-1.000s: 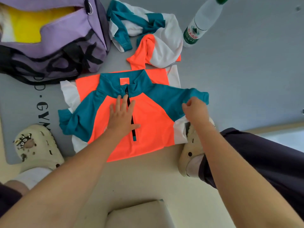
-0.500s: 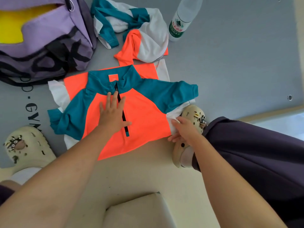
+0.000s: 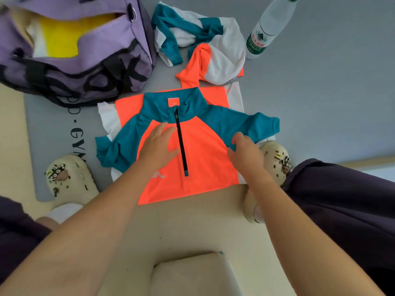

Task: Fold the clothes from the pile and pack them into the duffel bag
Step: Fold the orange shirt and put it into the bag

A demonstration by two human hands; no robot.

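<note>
A grey mat (image 3: 320, 92) covers most of the floor in view; printed letters run along its left part. At upper left, partly on the mat, sits the purple duffel bag (image 3: 89, 67), its top open onto yellow and white contents.

The orange, teal and white shirt (image 3: 205, 159) lies flat, front up, in the middle of the view, collar toward the bag side and hem toward the person, with the hem reaching past the mat edge onto the pale floor. A black zipper (image 3: 181, 146) runs down its centre from the collar.

Beyond the shirt's collar, a pile (image 3: 201, 45) of crumpled clothes in the same colours lies on the mat, between the bag and a clear water bottle (image 3: 267, 28) with a green label.

A cream clog (image 3: 68, 178) stands left of the shirt, and a second clog (image 3: 275, 159) sits at its right edge, just under the right sleeve.

The left hand (image 3: 158, 146) lies palm down on the shirt's chest, fingers extended and together, just left of the zipper; it presses the cloth and grasps nothing.

The right hand (image 3: 245, 150) is at the seam where the teal right sleeve meets the orange body. Its fingers are curled and appear to pinch the sleeve fabric, though the fingertips are partly hidden by the hand itself.
</note>
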